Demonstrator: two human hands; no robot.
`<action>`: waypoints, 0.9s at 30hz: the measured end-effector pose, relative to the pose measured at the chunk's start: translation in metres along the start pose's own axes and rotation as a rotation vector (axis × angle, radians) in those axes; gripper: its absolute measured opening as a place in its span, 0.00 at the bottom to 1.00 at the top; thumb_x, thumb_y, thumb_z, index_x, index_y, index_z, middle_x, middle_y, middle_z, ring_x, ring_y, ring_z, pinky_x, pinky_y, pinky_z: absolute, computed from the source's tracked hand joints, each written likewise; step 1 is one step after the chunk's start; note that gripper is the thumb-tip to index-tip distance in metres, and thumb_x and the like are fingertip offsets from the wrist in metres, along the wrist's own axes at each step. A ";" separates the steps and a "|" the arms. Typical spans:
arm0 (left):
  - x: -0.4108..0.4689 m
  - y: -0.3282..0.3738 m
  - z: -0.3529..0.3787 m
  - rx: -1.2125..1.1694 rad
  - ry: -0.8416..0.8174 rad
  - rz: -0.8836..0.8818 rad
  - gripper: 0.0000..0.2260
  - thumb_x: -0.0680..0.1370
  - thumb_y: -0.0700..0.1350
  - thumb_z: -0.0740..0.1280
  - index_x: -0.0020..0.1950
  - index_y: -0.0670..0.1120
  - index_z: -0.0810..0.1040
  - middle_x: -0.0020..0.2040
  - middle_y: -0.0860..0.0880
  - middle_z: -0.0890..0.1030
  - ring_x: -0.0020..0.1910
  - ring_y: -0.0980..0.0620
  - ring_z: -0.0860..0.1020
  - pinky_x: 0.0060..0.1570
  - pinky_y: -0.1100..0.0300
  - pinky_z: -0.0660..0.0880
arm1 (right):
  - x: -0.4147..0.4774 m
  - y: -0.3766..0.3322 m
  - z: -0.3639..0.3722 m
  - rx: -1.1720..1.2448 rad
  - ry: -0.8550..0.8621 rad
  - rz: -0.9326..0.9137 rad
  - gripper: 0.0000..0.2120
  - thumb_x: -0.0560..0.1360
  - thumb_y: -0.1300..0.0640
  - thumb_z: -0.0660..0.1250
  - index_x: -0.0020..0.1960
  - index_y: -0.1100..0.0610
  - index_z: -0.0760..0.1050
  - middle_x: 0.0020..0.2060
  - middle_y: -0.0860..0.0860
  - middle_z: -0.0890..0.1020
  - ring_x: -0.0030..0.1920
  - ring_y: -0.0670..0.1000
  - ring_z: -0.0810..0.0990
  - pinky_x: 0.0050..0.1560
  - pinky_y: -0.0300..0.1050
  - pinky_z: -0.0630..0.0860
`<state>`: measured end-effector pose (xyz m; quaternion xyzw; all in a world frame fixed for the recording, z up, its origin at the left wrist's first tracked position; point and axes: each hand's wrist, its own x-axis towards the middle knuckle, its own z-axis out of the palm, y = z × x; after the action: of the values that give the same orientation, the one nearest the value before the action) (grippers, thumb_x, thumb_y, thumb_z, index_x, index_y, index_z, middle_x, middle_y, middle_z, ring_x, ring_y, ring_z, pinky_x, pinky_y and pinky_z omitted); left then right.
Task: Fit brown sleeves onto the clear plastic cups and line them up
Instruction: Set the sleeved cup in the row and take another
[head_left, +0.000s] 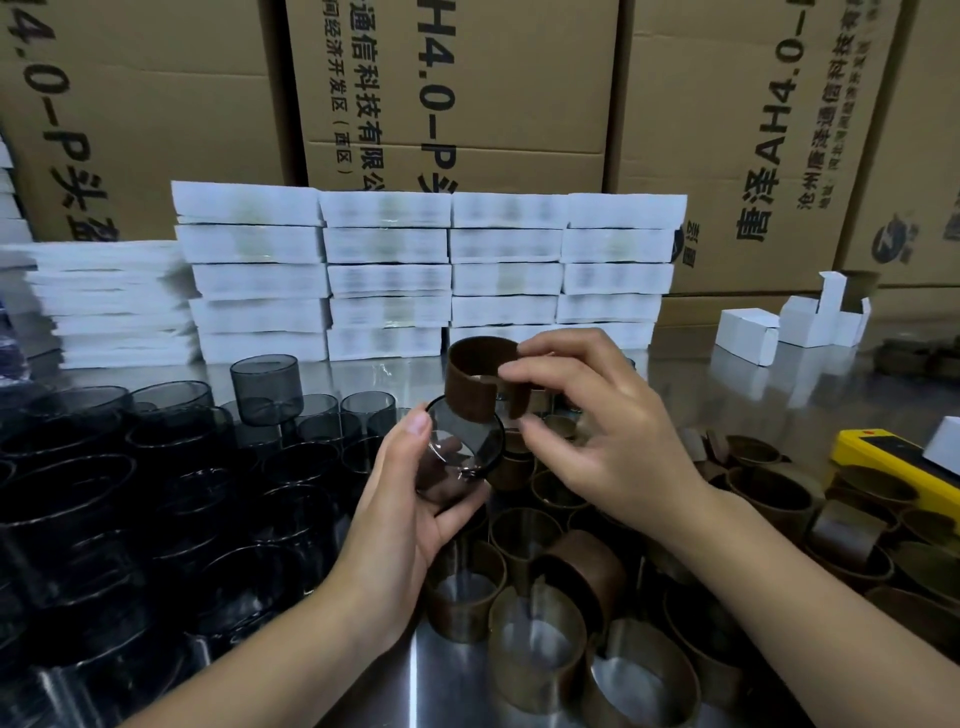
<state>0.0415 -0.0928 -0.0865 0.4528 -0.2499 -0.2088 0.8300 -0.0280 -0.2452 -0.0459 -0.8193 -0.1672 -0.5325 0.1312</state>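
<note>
Hands (405, 509) (597, 441): cup (465, 439) tilted camera-ward, sleeve (467, 387) upright

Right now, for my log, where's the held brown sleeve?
Head view, centre: right hand pinches the brown sleeve just above the clear cup in the left hand.

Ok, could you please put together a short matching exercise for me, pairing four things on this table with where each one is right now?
Things:
1. brown sleeve
2. clear cup
3. white packs
4. yellow tool

Places:
A. at the right edge of the table
B. held in the left hand
C. stacked at the back, in front of the cardboard boxes
D. pinched by the right hand

Pairs: 1-D, 2-B, 3-C, 4-A.
</note>
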 end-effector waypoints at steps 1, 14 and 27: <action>0.000 0.001 0.000 0.007 -0.011 0.004 0.30 0.68 0.61 0.65 0.67 0.48 0.75 0.62 0.43 0.80 0.60 0.44 0.80 0.56 0.53 0.79 | -0.001 -0.003 -0.001 0.006 -0.004 -0.021 0.13 0.71 0.64 0.69 0.55 0.60 0.80 0.53 0.54 0.76 0.54 0.48 0.76 0.56 0.37 0.73; 0.003 -0.003 -0.007 -0.004 -0.072 0.038 0.30 0.63 0.54 0.72 0.62 0.45 0.75 0.59 0.40 0.81 0.60 0.40 0.79 0.53 0.53 0.79 | -0.008 -0.018 -0.008 0.052 -0.237 -0.056 0.16 0.69 0.71 0.67 0.53 0.58 0.81 0.58 0.52 0.74 0.53 0.48 0.77 0.50 0.43 0.76; 0.005 -0.011 -0.013 0.139 -0.070 0.137 0.31 0.59 0.49 0.74 0.63 0.50 0.76 0.55 0.44 0.83 0.54 0.45 0.82 0.48 0.56 0.80 | 0.001 -0.020 -0.009 0.617 -0.343 0.750 0.17 0.75 0.68 0.65 0.61 0.55 0.73 0.52 0.48 0.80 0.48 0.38 0.79 0.50 0.28 0.73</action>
<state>0.0526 -0.0926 -0.1008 0.4836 -0.3232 -0.1494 0.7996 -0.0432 -0.2302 -0.0410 -0.8215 -0.0302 -0.2328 0.5196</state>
